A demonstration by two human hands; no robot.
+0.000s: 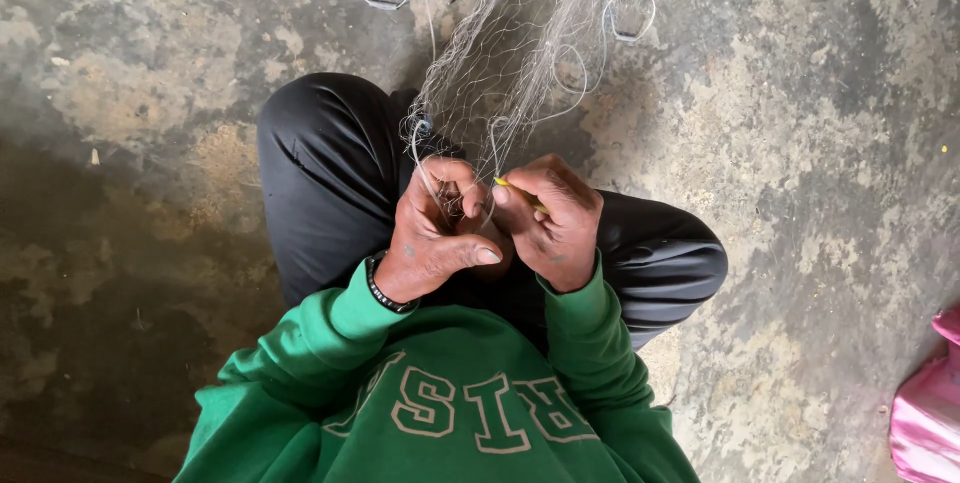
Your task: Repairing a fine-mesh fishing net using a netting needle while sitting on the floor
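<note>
Head view:
- Left hand (432,233): closed, fingers curled, pinching mesh of the fine pale fishing net (500,73) between thumb and forefinger; black wristband (385,293) at 7 o'clock of the hand.
- Right hand (552,223): closed around a thin yellow netting needle (515,188), tip towards 10 o'clock, touching the pinched mesh.
- Net: fanned out towards 12 o'clock over black trousers (330,173) and stained concrete floor (800,143), white cord loops (625,13) at the far edge.
- Handling, as judged: mesh kept taut by the left pinch; needle passed cleanly through one opening; loose loops kept apart from the working strand.
- Pink bag (925,413) at 4 o'clock, well apart.
</note>
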